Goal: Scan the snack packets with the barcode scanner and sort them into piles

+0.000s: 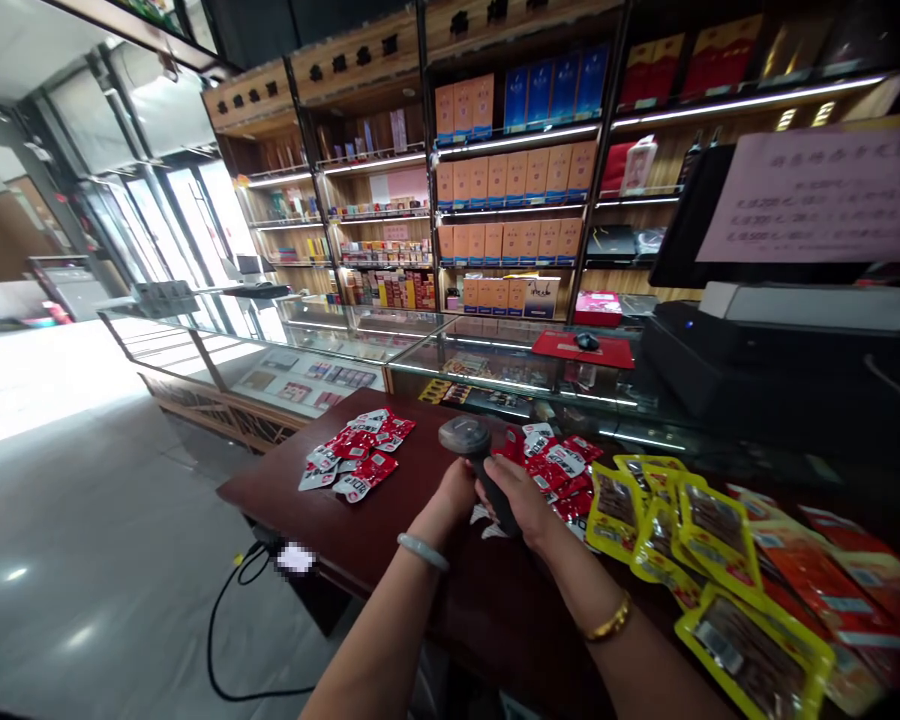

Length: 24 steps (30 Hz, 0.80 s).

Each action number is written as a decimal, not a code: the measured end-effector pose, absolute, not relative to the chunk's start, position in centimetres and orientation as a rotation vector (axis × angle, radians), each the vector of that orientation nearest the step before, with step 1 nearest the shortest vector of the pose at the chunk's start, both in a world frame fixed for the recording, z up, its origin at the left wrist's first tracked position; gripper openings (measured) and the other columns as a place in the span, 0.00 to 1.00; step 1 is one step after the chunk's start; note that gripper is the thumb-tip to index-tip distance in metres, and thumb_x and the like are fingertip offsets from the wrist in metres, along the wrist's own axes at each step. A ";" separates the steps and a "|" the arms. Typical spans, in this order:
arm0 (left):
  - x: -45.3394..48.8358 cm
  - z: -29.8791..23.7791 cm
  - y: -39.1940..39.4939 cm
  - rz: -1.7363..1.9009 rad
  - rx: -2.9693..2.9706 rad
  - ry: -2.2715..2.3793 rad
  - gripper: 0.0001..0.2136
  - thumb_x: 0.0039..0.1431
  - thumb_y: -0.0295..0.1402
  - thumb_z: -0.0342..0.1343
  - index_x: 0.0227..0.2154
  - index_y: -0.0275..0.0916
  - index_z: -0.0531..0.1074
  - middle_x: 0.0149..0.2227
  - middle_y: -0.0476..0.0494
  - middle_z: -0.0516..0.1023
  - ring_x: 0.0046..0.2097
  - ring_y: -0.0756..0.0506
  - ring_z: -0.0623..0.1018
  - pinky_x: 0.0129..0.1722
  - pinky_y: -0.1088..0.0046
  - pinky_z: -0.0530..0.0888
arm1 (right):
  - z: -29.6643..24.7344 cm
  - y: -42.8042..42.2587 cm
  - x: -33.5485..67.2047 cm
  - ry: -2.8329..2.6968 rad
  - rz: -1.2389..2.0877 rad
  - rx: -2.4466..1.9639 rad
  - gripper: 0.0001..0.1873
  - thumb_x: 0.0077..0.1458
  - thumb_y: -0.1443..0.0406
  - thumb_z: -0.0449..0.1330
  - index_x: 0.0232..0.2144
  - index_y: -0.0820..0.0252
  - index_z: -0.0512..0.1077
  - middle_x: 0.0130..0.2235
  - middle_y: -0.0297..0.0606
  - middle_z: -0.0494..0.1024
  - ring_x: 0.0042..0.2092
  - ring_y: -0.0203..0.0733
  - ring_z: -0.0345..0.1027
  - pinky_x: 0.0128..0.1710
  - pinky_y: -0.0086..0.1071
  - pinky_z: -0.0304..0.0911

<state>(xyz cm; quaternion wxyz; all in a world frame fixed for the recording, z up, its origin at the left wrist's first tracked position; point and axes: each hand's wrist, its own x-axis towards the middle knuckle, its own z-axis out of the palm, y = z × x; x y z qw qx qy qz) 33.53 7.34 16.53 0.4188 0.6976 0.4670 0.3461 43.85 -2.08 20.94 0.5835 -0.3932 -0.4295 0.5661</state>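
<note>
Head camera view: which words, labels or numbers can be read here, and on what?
Pink sign on the monitor: writing too blurred to read.
Shelf header boards: dark characters, illegible.
Red sachets and yellow packets: print too small.
Barcode scanner in the right hand: no visible text.
Nothing can be quoted.

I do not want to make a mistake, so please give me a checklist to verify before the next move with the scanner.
1. Right hand grips scanner: ok.
2. Left hand grips it too: cannot tell, it touches the handle.
3. Red packets within reach on counter: ok.
4. Yellow packets lie singly: not ok, they overlap.
5. Scanner aimed at a packet: cannot tell.
</note>
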 end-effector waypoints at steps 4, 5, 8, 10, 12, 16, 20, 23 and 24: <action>30.9 16.5 7.6 0.843 1.950 1.257 0.15 0.55 0.27 0.59 0.46 0.39 0.73 0.45 0.40 0.81 0.47 0.42 0.78 0.49 0.68 0.72 | 21.0 -2.1 43.6 -1.007 1.342 -0.934 0.22 0.52 0.45 0.61 0.30 0.58 0.66 0.20 0.27 0.67 0.17 0.29 0.54 0.16 0.23 0.47; 29.4 16.5 7.8 0.865 2.004 1.343 0.17 0.56 0.29 0.58 0.49 0.40 0.72 0.48 0.39 0.79 0.51 0.41 0.77 0.52 0.67 0.71 | 20.9 -2.1 43.5 -1.003 1.355 -0.940 0.23 0.51 0.45 0.61 0.30 0.58 0.66 0.20 0.27 0.67 0.17 0.29 0.54 0.16 0.23 0.47; 24.4 16.4 7.7 0.826 2.168 1.732 0.20 0.60 0.34 0.56 0.54 0.37 0.69 0.56 0.34 0.74 0.58 0.39 0.72 0.59 0.64 0.65 | 20.2 -1.9 43.2 -1.001 1.389 -0.969 0.23 0.50 0.45 0.62 0.30 0.57 0.65 0.20 0.26 0.68 0.17 0.29 0.54 0.15 0.23 0.48; 21.4 16.4 7.4 0.735 2.173 2.032 0.22 0.62 0.37 0.53 0.56 0.33 0.67 0.57 0.30 0.72 0.60 0.36 0.69 0.60 0.61 0.63 | 19.8 -1.8 43.0 -1.019 1.393 -0.998 0.24 0.50 0.44 0.62 0.30 0.57 0.65 0.20 0.26 0.68 0.17 0.29 0.55 0.15 0.23 0.49; 19.3 16.2 7.2 0.643 2.139 2.241 0.23 0.62 0.39 0.52 0.57 0.30 0.67 0.57 0.28 0.72 0.61 0.35 0.68 0.60 0.60 0.62 | 19.4 -1.8 42.8 -1.042 1.405 -1.016 0.24 0.49 0.44 0.62 0.29 0.57 0.64 0.19 0.27 0.68 0.17 0.29 0.55 0.14 0.23 0.49; 17.5 16.0 6.9 0.549 2.149 2.294 0.19 0.65 0.39 0.47 0.52 0.34 0.72 0.56 0.30 0.74 0.61 0.35 0.68 0.60 0.59 0.60 | 19.1 -1.8 42.8 -1.073 1.437 -1.030 0.23 0.51 0.44 0.62 0.30 0.57 0.64 0.20 0.27 0.68 0.17 0.29 0.55 0.14 0.23 0.49; 17.8 16.5 6.8 0.530 2.231 2.145 0.19 0.60 0.42 0.54 0.49 0.39 0.75 0.53 0.34 0.76 0.57 0.36 0.71 0.57 0.62 0.62 | 19.2 -2.0 42.8 -1.054 1.445 -1.050 0.23 0.51 0.45 0.62 0.30 0.57 0.65 0.21 0.28 0.68 0.18 0.30 0.56 0.15 0.23 0.49; 18.6 17.2 6.5 0.491 2.139 2.094 0.21 0.57 0.49 0.55 0.49 0.45 0.75 0.55 0.38 0.75 0.58 0.34 0.70 0.56 0.60 0.64 | 19.3 -2.1 42.9 -1.043 1.440 -1.059 0.23 0.50 0.45 0.62 0.31 0.57 0.65 0.21 0.28 0.69 0.18 0.30 0.57 0.15 0.24 0.50; 18.9 17.4 6.4 0.477 2.104 2.085 0.20 0.58 0.51 0.53 0.48 0.47 0.76 0.55 0.39 0.74 0.58 0.34 0.69 0.55 0.59 0.64 | 19.4 -2.1 43.0 -1.043 1.436 -1.058 0.23 0.50 0.45 0.62 0.31 0.57 0.66 0.21 0.27 0.68 0.18 0.31 0.57 0.15 0.24 0.50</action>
